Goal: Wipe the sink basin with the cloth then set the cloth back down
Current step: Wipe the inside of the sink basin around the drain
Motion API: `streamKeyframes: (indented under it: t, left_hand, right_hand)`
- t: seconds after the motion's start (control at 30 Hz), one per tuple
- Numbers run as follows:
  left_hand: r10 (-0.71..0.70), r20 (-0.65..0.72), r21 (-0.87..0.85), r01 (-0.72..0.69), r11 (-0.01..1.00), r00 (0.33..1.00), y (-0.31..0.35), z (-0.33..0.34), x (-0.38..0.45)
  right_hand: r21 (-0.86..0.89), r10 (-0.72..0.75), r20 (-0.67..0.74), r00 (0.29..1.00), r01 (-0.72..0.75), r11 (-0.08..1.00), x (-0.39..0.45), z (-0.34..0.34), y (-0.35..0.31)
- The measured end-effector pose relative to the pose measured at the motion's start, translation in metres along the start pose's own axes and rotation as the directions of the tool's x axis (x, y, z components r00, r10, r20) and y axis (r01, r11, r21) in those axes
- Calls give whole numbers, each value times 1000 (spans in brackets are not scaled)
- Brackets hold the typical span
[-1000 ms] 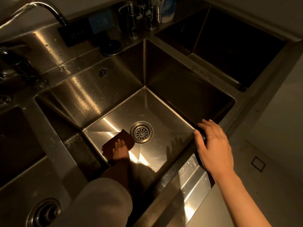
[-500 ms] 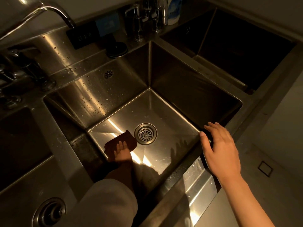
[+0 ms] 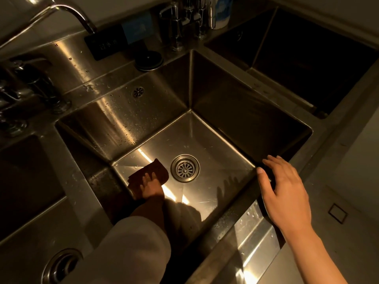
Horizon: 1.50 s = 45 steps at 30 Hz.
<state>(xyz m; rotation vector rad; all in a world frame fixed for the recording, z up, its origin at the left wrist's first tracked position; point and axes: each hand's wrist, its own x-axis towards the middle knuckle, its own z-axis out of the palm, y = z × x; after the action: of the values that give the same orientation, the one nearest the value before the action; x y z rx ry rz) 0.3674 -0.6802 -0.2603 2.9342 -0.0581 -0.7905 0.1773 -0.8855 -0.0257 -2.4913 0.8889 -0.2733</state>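
Note:
A deep square steel sink basin point(image 3: 221, 140) fills the middle of the view, with a round drain point(image 3: 185, 168) in its floor. A dark brown cloth point(image 3: 158, 170) lies flat on the basin floor just left of the drain. My left hand point(image 3: 150, 186) reaches down into the basin and presses on the cloth with fingers spread straight. My right hand point(image 3: 285, 189) rests on the basin's near right rim, fingers relaxed, holding nothing.
A curved faucet point(image 3: 69, 13) arches at the back left. A black round stopper point(image 3: 149, 60), a blue sponge point(image 3: 137, 28) and chrome dispensers point(image 3: 176, 27) stand on the back ledge. Further basins lie at the left point(image 3: 24, 181) and back right point(image 3: 307, 64).
The cloth and my left hand stay next to the drain with barely any shift. My right hand has stayed on the rim. The view has drifted slightly.

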Motion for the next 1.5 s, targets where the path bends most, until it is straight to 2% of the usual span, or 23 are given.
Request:
streamKeyframes:
  t: [0.4, 0.87, 1.1, 1.37, 1.5]
  left_hand:
    - [32, -67, -1, -32, 999, 997, -14, -12, 31]
    - [3, -158, -74, -15, 997, 988, -24, -27, 66]
    - [0, -117, -97, -12, 995, 993, -33, -32, 89]
    - [42, -123, -42, -48, 998, 992, -34, -28, 88]
    - [110, -135, 26, -107, 994, 985, -32, -24, 82]
  right_hand:
    - [-14, -22, -11, 1000, 21, 1000, 0, 2, 1]
    - [-6, -7, -26, 1000, 7, 1000, 1, 2, 1]
    - [-5, 11, -11, 1000, -11, 1000, 1, 1, -1]
    - [-39, 12, 5, 1000, -12, 999, 3, 0, -4]
    - [-65, 8, 14, 1000, -8, 998, 2, 1, -2]
